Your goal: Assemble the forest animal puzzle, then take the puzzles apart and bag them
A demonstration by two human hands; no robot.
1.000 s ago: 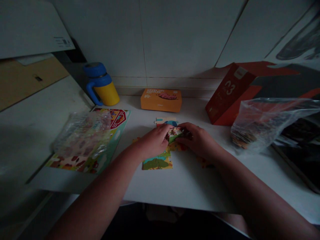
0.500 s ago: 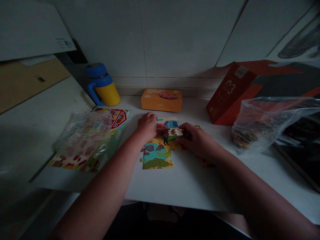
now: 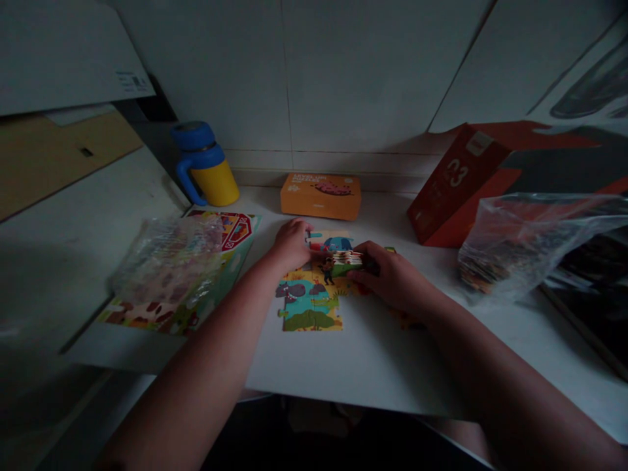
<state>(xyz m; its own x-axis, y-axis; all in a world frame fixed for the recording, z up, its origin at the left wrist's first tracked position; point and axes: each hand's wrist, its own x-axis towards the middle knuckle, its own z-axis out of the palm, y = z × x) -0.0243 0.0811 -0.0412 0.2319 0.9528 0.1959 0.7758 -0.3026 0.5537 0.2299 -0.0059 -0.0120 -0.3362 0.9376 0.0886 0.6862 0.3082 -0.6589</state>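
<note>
A partly joined picture puzzle (image 3: 309, 302) lies on the white table (image 3: 373, 353), showing a hippo and green ground. My right hand (image 3: 392, 275) is closed round a small stack of puzzle pieces (image 3: 347, 260), held just above the puzzle's upper right. My left hand (image 3: 292, 242) rests at the puzzle's top left, fingers curled onto a piece with a blue animal (image 3: 330, 242). Whether it grips that piece or only presses it is unclear.
A clear bag over a printed picture sheet (image 3: 171, 275) lies left. A blue and yellow mug (image 3: 206, 167) and an orange box (image 3: 320, 195) stand at the back wall. A red carton (image 3: 456, 190) and a clear plastic bag (image 3: 520, 239) sit right.
My left hand left the stack and moved up and left to the piece with the blue animal, uncovering the hippo part. My right hand stayed put with the stack.
</note>
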